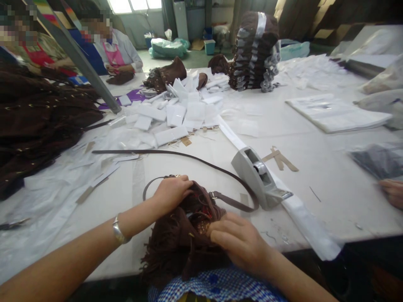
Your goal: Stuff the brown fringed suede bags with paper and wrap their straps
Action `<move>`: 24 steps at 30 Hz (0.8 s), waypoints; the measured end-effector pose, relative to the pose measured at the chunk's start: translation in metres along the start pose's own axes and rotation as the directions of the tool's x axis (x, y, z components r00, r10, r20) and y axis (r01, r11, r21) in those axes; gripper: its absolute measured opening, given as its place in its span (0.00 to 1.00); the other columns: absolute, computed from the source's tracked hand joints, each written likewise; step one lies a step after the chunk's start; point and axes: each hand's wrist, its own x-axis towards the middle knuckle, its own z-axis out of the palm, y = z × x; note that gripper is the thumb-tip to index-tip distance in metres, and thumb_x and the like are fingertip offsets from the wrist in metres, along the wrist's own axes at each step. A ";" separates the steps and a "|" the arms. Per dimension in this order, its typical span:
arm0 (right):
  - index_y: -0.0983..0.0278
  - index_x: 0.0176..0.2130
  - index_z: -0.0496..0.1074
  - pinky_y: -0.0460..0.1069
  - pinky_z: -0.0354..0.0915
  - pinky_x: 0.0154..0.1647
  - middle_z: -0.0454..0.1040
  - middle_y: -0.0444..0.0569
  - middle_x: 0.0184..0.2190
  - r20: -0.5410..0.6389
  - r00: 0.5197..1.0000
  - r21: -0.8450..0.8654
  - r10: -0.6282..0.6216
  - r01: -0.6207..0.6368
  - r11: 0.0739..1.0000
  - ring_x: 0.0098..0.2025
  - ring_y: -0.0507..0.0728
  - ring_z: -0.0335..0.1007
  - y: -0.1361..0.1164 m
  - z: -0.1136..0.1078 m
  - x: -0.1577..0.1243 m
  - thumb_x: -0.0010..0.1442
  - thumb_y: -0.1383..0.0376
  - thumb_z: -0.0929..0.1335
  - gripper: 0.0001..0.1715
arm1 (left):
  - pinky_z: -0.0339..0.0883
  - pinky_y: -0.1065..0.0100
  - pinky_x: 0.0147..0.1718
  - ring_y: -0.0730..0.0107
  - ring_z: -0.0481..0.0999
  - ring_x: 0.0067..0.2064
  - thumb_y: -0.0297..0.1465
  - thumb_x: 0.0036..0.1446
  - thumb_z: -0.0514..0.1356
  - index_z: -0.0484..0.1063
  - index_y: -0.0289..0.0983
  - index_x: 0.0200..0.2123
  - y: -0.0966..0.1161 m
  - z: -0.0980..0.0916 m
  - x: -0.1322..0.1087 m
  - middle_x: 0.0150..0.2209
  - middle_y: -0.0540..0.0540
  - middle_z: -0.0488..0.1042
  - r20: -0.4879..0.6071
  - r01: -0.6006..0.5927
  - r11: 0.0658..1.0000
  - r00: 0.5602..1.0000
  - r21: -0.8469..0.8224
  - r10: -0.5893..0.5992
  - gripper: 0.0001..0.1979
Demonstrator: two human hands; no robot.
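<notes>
A brown fringed suede bag (179,243) lies at the near table edge, partly over my lap. My left hand (171,193) is curled over the bag's upper rim, fingers closed on it. My right hand (241,243) presses on the bag's right side, its fingers bent and pinching the suede near the opening. The bag's thin brown strap (195,158) loops out across the white table (330,184) and back to a ring by the opening. What lies inside the bag is hidden.
A grey tape dispenser (260,176) on a long white strip sits right of the bag. White tags (179,115) are heaped mid-table. Brown bags (34,121) pile up at left, a wrapped stack (255,50) behind. Two people sit far left; another person's hand (393,193) shows at right.
</notes>
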 end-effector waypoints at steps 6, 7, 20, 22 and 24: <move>0.63 0.44 0.69 0.49 0.66 0.32 0.79 0.52 0.38 0.016 1.000 -0.028 -0.014 0.014 1.000 0.31 0.54 0.68 -0.004 -0.006 -0.008 0.65 0.73 0.62 0.11 | 0.63 0.69 0.32 0.66 0.75 0.36 0.38 0.59 0.61 0.74 0.40 0.37 -0.008 0.002 0.009 0.36 0.49 0.75 0.013 -0.147 0.983 0.989 -0.111 0.149 0.08; 0.63 0.44 0.69 0.50 0.66 0.32 0.79 0.52 0.38 0.019 1.000 -0.025 -0.003 0.003 1.000 0.31 0.54 0.68 -0.005 -0.007 -0.009 0.64 0.73 0.62 0.11 | 0.62 0.70 0.32 0.67 0.75 0.36 0.38 0.60 0.60 0.73 0.40 0.37 -0.012 0.001 0.009 0.37 0.50 0.75 0.010 -0.176 0.979 0.984 -0.106 0.178 0.08; 0.61 0.43 0.67 0.50 0.66 0.31 0.77 0.50 0.34 -0.049 0.992 0.161 0.115 -0.106 0.981 0.32 0.55 0.70 -0.009 -0.027 -0.014 0.61 0.77 0.62 0.15 | 0.63 0.71 0.35 0.72 0.68 0.33 0.38 0.62 0.59 0.71 0.34 0.30 -0.065 -0.041 -0.024 0.31 0.49 0.67 -0.147 -0.177 0.722 0.984 -0.669 0.105 0.13; 0.62 0.43 0.68 0.50 0.65 0.30 0.77 0.51 0.35 0.010 0.998 0.125 0.061 -0.061 0.990 0.31 0.55 0.70 -0.006 -0.028 -0.009 0.62 0.76 0.62 0.14 | 0.64 0.72 0.33 0.73 0.68 0.32 0.39 0.61 0.60 0.71 0.34 0.31 -0.064 -0.042 -0.030 0.31 0.49 0.68 -0.132 -0.116 0.655 0.991 -0.747 0.025 0.14; 0.62 0.43 0.69 0.50 0.66 0.32 0.78 0.51 0.36 0.059 0.998 0.054 0.009 -0.012 0.998 0.32 0.55 0.70 -0.004 -0.029 -0.002 0.63 0.75 0.61 0.13 | 0.66 0.71 0.33 0.72 0.70 0.33 0.41 0.63 0.58 0.72 0.34 0.36 -0.061 -0.047 -0.036 0.33 0.48 0.71 -0.135 -0.083 0.619 0.990 -0.781 -0.037 0.15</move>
